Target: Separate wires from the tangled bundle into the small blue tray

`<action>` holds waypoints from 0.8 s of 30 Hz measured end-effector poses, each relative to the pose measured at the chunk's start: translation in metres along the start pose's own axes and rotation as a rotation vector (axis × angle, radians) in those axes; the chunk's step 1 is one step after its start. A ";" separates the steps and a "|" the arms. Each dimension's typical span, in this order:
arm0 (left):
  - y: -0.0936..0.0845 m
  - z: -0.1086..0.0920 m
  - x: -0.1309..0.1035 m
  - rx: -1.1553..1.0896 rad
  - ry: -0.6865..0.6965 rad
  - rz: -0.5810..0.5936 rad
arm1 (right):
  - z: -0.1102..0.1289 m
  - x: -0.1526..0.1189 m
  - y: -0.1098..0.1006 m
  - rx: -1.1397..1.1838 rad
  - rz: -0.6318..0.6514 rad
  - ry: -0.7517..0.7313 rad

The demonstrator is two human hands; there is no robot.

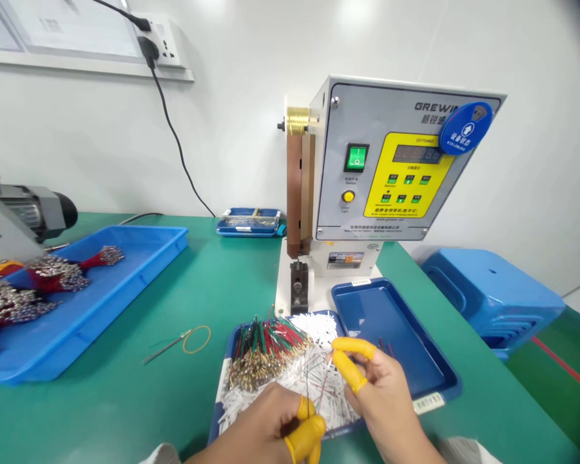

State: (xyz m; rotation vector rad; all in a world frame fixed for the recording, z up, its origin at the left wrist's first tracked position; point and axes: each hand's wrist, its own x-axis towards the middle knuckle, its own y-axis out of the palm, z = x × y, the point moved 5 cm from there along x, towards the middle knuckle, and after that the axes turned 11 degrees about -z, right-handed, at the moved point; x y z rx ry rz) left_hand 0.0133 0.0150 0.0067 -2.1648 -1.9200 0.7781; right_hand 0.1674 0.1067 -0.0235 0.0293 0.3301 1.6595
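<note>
My left hand [275,422], with yellow finger cots, pinches a few thin wires [323,386], dark and red, which rise from its fingertips. My right hand [384,383], also in yellow finger cots, has thumb and forefinger closed around a small white sleeve [329,363] near the upper end of the red wire. Whether the wire is inside the sleeve, I cannot tell. Below both hands is a blue tray [216,412] heaped with loose white sleeves [319,327]. Across its left part lies a bundle of red, green and black wires [265,354] with brass-coloured ends.
Behind the tray stands a crimping machine [352,193], its die [298,287] facing me. A second blue tray [391,322] lies to the right. At left, a large blue tray [140,283] holds wire bundles. A tweezer-like tool [167,347] and rubber band [196,339] lie on the green table.
</note>
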 end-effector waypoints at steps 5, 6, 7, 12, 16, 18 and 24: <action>0.000 0.003 -0.001 -0.002 -0.005 -0.029 | 0.005 -0.001 0.000 -0.011 -0.007 -0.014; 0.000 0.004 0.000 0.003 0.004 -0.048 | 0.007 -0.001 0.000 -0.004 -0.012 -0.017; 0.000 0.004 0.002 0.004 0.019 -0.064 | 0.009 -0.002 0.000 0.003 -0.016 -0.021; 0.003 0.001 0.011 -0.097 0.090 -0.069 | 0.014 -0.005 0.002 -0.017 0.018 -0.020; 0.002 -0.001 0.012 -0.096 0.104 -0.076 | 0.015 -0.008 0.003 -0.049 0.119 -0.019; 0.002 -0.002 0.011 -0.087 0.111 -0.080 | 0.015 -0.010 0.003 -0.067 0.173 -0.031; 0.006 0.008 0.015 -0.061 0.173 -0.098 | 0.015 -0.010 0.007 -0.034 0.133 -0.111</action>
